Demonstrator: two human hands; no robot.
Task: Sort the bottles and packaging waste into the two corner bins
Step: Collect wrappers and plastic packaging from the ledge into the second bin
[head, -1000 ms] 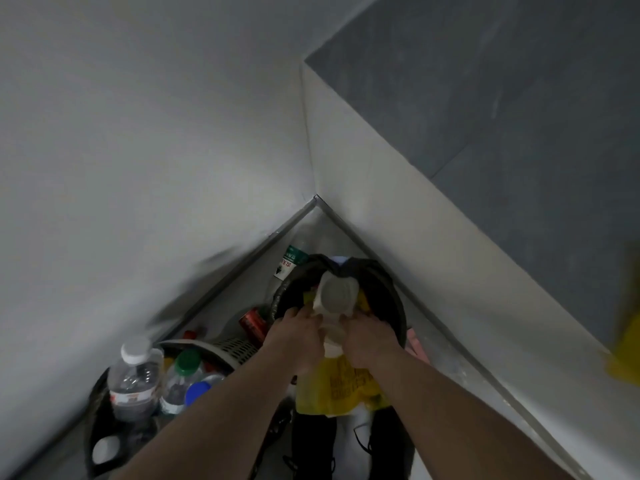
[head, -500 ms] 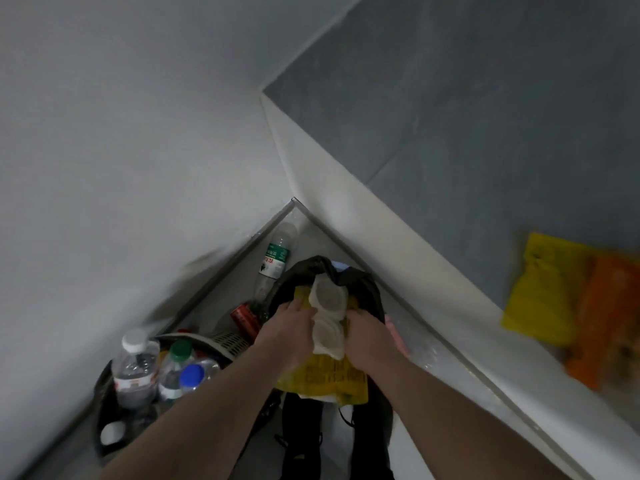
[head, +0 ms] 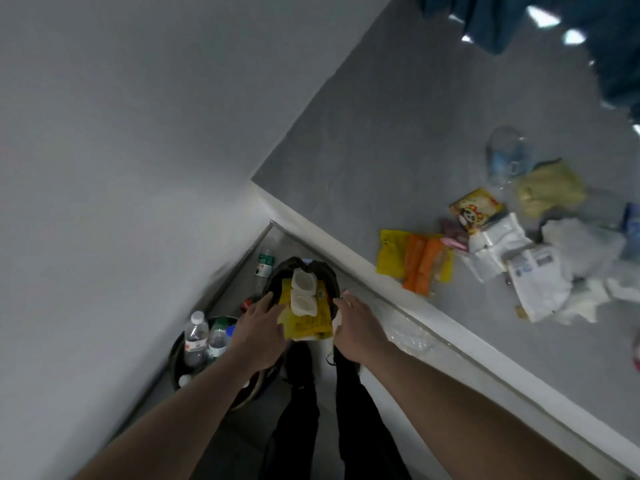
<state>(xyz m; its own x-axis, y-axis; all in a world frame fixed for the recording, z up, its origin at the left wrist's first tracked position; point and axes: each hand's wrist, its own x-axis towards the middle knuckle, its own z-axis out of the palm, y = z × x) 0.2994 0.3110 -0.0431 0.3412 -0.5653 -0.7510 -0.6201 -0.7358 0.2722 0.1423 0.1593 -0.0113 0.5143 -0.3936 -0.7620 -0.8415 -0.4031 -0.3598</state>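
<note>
The sorting looks partly done: the round bin point(head: 180, 344) at the near left already holds several bottles point(head: 196, 337), and the dark bin point(head: 332, 282) in the corner carries a yellow packet point(head: 308, 322) with a white moulded tray point(head: 303, 295) on top, while a heap of wrappers point(head: 502, 251) and a clear bottle point(head: 507, 155) lie on the table point(head: 398, 161) to the right, not yet sorted. The left hand point(head: 258, 318) is spread loosely open, fingertips at the packet's left edge. The right hand point(head: 356, 322) is just right of it, fingers relaxed, holding nothing.
</note>
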